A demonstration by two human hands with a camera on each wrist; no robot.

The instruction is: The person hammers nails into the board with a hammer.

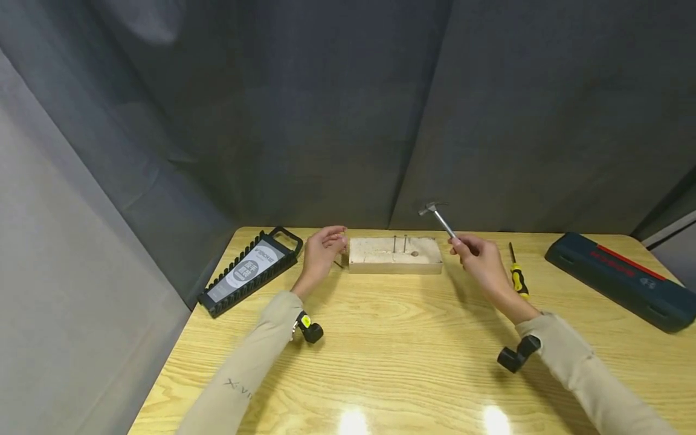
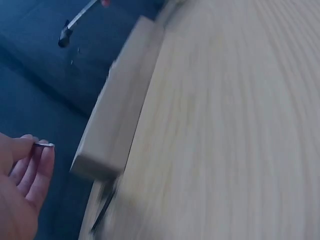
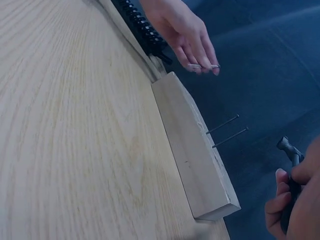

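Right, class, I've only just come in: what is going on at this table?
A person is working at a wood block with two nails standing upright in it. The right hand grips a small hammer, raised beside the block. The left hand pinches another nail just off the block's left end. A screwdriver, a black tool rack and a blue case lie on the table.

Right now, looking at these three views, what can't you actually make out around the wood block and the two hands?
- Head view: the nail pinched by the left hand is too small to see clearly.
- Left wrist view: motion blur smears the wood block and a dark thing below it; the frame edge cuts off the hammer.
- Right wrist view: the right hand hides the hammer's handle.
- Head view: the label on the black tool holder is too small to read.
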